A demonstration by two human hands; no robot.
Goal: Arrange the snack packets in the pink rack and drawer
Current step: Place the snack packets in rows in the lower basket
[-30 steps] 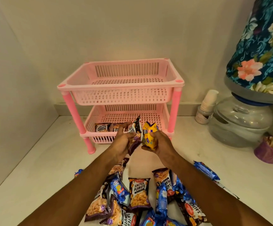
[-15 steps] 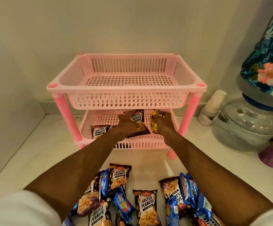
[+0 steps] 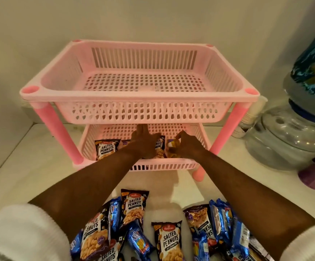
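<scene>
A pink two-tier rack (image 3: 139,96) stands against the wall; its top basket holds nothing. Both hands reach into the lower basket (image 3: 164,166). My left hand (image 3: 143,143) lies flat with straight fingers on a dark salted-peanuts packet (image 3: 159,147). My right hand (image 3: 185,146) pinches a yellow packet (image 3: 172,146) just right of it. Another peanuts packet (image 3: 106,149) lies at the basket's left. A pile of peanut packets (image 3: 169,240) and blue biscuit packets (image 3: 138,240) lies on the counter in front of me.
A clear water dispenser base (image 3: 288,140) with a floral-covered bottle (image 3: 314,72) stands at the right, paper cups (image 3: 252,117) behind it. A purple container (image 3: 314,178) sits at the right edge. Walls close the back and left.
Both hands moved forward from in front of the rack into the lower basket with their packets. The left hand has flattened onto the peanuts packet. The camera has come closer.
</scene>
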